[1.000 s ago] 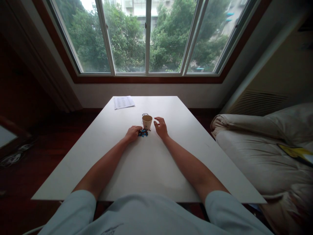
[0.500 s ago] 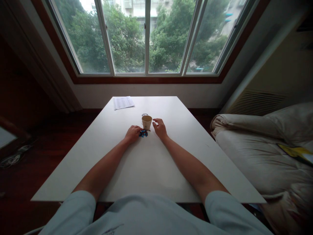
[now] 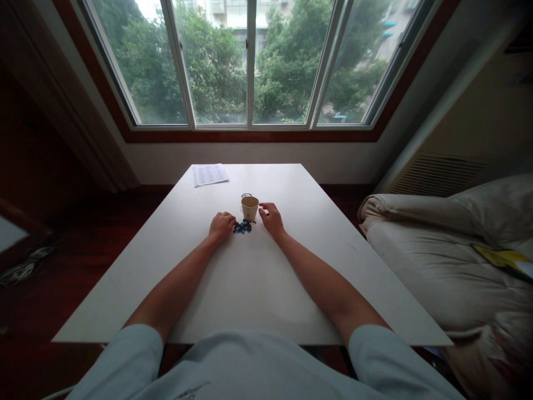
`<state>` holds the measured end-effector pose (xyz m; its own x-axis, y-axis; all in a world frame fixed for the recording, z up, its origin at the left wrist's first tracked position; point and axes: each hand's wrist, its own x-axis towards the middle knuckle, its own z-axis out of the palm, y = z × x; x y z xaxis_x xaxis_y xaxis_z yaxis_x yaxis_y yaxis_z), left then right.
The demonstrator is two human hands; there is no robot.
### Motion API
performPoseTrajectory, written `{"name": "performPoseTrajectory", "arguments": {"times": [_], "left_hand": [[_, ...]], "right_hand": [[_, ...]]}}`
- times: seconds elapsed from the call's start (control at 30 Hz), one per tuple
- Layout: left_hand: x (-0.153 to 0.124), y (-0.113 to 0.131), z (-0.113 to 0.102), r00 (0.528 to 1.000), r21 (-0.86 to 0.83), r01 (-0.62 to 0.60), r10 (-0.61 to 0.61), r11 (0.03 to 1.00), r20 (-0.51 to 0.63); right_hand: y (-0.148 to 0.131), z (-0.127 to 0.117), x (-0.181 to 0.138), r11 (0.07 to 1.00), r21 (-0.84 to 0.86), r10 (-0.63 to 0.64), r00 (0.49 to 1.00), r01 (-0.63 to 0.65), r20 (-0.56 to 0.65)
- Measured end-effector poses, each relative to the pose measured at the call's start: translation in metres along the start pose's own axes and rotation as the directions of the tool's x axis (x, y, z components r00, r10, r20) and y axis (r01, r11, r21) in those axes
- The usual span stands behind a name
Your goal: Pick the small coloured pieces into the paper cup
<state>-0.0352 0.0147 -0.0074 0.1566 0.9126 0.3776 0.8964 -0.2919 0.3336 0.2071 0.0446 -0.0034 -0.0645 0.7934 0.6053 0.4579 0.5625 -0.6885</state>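
Note:
A small tan paper cup point(image 3: 250, 207) stands upright near the middle of the white table point(image 3: 250, 278). Just in front of it lies a little heap of blue and dark beads point(image 3: 242, 226). My left hand point(image 3: 221, 226) rests on the table just left of the beads, fingers curled, with nothing visible in them. My right hand point(image 3: 271, 219) sits to the right of the cup, fingers bent and apart, its fingertips close to the cup's side. Whether they touch the cup I cannot tell.
A printed sheet of paper point(image 3: 210, 174) lies at the table's far left corner. A small ring-like object point(image 3: 246, 195) sits behind the cup. A bed with pale bedding point(image 3: 449, 250) runs along the right. A wide window point(image 3: 250, 61) fills the far wall.
My left hand has slid a little left off the beads, leaving them more spread out. My right hand has come closer to the cup.

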Motion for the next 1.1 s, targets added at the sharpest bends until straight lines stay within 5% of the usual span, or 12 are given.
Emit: {"name": "performPoseTrajectory", "arguments": {"times": [0.73, 1.1], "left_hand": [[-0.002, -0.008, -0.011, 0.965, 0.108, 0.263, -0.260, 0.959, -0.039], [-0.002, -0.001, -0.009, 0.978, 0.054, 0.204, -0.201, 0.977, -0.063]], "right_hand": [[-0.002, 0.000, -0.001, 1.000, 0.004, 0.000, 1.000, 0.000, 0.010], [-0.006, -0.001, -0.001, 1.000, -0.004, 0.024, 0.999, -0.024, 0.029]]}}
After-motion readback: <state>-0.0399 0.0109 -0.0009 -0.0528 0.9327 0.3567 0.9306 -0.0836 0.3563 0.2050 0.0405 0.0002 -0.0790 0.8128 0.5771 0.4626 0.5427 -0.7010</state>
